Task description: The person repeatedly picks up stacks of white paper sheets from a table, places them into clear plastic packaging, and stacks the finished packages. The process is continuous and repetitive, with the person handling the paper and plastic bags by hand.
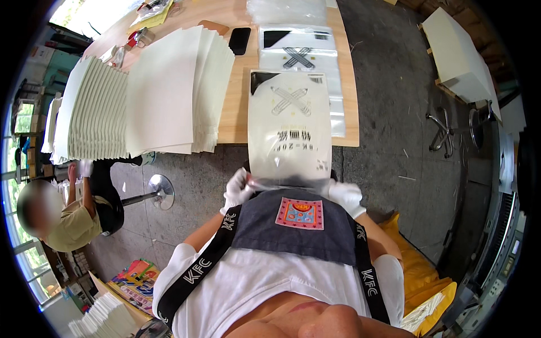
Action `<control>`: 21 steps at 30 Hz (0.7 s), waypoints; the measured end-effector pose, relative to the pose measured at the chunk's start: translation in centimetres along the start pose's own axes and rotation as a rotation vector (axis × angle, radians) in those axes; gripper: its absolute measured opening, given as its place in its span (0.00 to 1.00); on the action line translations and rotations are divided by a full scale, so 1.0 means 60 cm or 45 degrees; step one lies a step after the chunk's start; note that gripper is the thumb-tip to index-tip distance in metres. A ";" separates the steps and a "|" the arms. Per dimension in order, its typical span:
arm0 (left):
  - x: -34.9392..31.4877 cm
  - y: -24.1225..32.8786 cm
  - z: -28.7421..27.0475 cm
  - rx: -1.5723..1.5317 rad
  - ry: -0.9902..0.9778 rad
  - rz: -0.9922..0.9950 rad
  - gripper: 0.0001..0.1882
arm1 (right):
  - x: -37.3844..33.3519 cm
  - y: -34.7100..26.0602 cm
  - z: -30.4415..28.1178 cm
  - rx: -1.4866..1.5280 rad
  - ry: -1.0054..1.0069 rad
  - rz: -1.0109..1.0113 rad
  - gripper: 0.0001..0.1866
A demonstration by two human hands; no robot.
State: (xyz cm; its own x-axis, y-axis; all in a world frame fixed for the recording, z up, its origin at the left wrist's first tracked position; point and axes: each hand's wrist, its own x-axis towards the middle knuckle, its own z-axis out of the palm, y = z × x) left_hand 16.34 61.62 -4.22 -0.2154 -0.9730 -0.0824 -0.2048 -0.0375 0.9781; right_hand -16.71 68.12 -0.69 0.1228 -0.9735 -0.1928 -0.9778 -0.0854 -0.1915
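Note:
A clear plastic bag (291, 129) with a crossed-pencils print and a black corner holds a stack of pale paper sheets. It lies across the table's near edge and reaches toward my body. My left hand (239, 188), in a white glove, is closed at the left corner of the bag's near end, beside a small reddish bit I cannot make out. My right hand (346, 197), also gloved in white, is closed at the right corner. Between the two hands the loose plastic flap (296, 183) is stretched in front of my dark apron (253, 225).
Tall fanned stacks of white paper (160, 93) cover the table's left. Flat printed bags (298, 42) lie beyond the filled one, near a black phone (240, 41). Another person (73, 219) sits at the left by a round stool base (162, 191). A yellow sack (420, 259) stands at my right.

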 end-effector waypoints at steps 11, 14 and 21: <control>0.107 -0.008 -0.001 0.470 0.155 -0.100 0.11 | 0.053 -0.010 -0.030 -0.185 -0.084 -0.130 0.14; 0.111 -0.020 -0.003 0.436 0.226 -0.027 0.10 | 0.045 0.022 -0.032 0.448 -0.035 0.023 0.18; 0.051 -0.055 -0.041 0.866 0.019 -0.113 0.09 | 0.158 0.068 0.128 1.896 -0.185 0.819 0.26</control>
State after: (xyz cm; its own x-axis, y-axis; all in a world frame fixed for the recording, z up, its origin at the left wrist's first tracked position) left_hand 18.70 58.22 -7.23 -0.1582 -0.9760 -0.1494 -0.7763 0.0294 0.6296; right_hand -18.22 60.19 -10.67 -0.1196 -0.7310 -0.6718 0.1381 0.6578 -0.7404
